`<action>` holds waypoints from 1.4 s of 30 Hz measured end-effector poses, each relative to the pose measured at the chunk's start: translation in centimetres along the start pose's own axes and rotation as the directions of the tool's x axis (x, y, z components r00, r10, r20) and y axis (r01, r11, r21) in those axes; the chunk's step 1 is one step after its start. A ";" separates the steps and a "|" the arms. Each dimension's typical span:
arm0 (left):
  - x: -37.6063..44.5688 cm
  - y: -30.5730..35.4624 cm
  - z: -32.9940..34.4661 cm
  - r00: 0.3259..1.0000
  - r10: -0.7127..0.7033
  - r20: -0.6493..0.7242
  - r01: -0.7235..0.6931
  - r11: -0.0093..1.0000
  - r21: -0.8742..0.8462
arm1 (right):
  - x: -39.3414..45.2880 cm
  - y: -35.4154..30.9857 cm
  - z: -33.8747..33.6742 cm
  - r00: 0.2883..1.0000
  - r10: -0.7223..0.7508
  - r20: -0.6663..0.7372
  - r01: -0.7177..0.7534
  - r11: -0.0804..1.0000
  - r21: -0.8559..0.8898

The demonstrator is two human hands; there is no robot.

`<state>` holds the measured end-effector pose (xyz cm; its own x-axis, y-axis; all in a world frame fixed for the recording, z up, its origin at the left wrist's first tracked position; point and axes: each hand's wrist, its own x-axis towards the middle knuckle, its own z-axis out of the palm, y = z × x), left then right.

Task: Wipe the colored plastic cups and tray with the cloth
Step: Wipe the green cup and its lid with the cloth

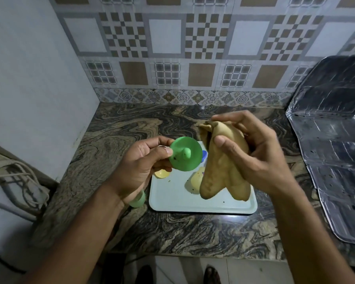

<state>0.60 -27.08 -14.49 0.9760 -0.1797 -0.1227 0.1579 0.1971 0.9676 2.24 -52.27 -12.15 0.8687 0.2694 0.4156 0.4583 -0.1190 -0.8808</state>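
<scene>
My left hand (143, 167) pinches a green plastic cup piece (184, 153) by its rim, its round face with a small knob turned toward me, dark specks on it. My right hand (252, 152) grips a bunched tan cloth (223, 171) that hangs down over the white tray (172, 199). The two hands are held apart above the tray. On the tray lie a yellow cup (162, 173) at the left, a pale yellow cup (196, 180) partly behind the cloth, and a blue cup (204, 155) mostly hidden. A second green cup (138, 200) shows under my left wrist, beside the tray.
The tray sits on a marbled stone counter (111, 140) with a tiled wall behind. A foil-covered surface (332, 152) lies at the right. Cables (14, 177) hang at the left, beside the counter. The counter's front edge is near my body.
</scene>
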 end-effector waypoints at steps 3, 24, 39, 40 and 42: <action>0.0 0.8 0.3 0.998 -0.012 0.066 0.008 0.999 0.051 | 0.0 0.4 1.0 0.990 0.084 0.110 -0.092 0.993 0.072; -1.5 -2.1 5.1 0.981 0.033 -0.193 -0.092 0.948 -0.304 | -3.1 0.7 4.1 0.948 -0.116 -0.295 0.052 0.975 -0.217; -1.4 -0.2 1.6 0.989 0.107 -0.106 -0.123 0.979 -0.162 | -0.9 0.5 2.0 0.972 0.016 -0.234 -0.004 0.999 0.054; -1.5 -0.2 1.7 0.990 0.103 -0.098 -0.119 0.979 -0.167 | -1.2 0.5 2.5 0.981 0.019 -0.191 -0.008 0.998 0.060; -1.4 -0.2 1.9 0.991 0.096 -0.090 -0.111 0.976 -0.189 | -1.5 0.7 3.7 0.987 0.037 -0.159 -0.023 0.996 0.088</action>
<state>-1.13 -28.74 -14.09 0.9962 -0.0721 -0.0491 0.0737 0.3949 0.9158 0.52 -49.20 -14.25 0.9039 0.1099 0.4133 0.4196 -0.0404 -0.9068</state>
